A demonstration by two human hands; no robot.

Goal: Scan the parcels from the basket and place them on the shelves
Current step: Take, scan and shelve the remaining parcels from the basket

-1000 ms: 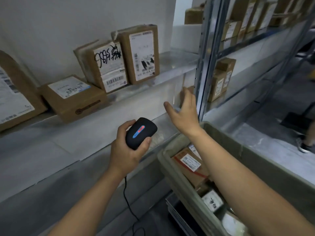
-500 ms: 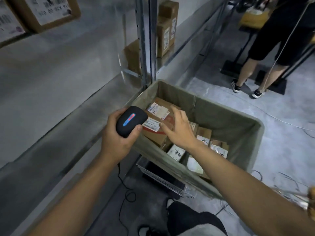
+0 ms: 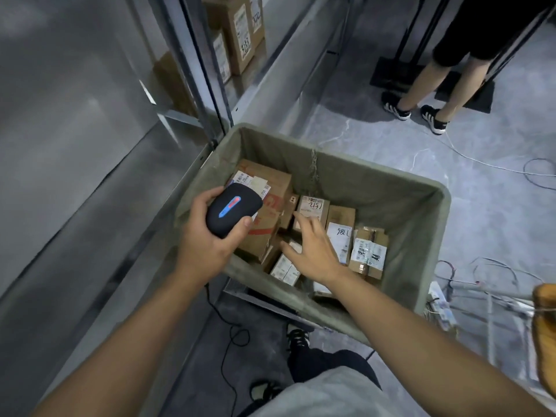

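Note:
A grey-green fabric basket [image 3: 415, 242] stands on the floor beside the shelves and holds several brown cardboard parcels with white labels. My left hand [image 3: 207, 245] grips a black corded scanner [image 3: 232, 209] above the basket's left rim, over a large parcel with red print [image 3: 270, 203]. My right hand [image 3: 313, 251] reaches down into the basket with fingers spread, just above a small parcel marked with handwritten digits [image 3: 313, 207]; it holds nothing. More labelled parcels [image 3: 368, 251] lie at the right of the basket.
Grey metal shelving [image 3: 75, 145] runs along the left, with upright posts [image 3: 195, 70] and boxes [image 3: 237, 37] behind them. Another person's legs [image 3: 427, 85] stand at the top right. Loose cables [image 3: 496, 167] trail across the floor on the right. My own feet show below.
My view has swung from the upper shelf down to the basket. My right hand left the shelf and reached down among the parcels. The left hand kept hold of the scanner.

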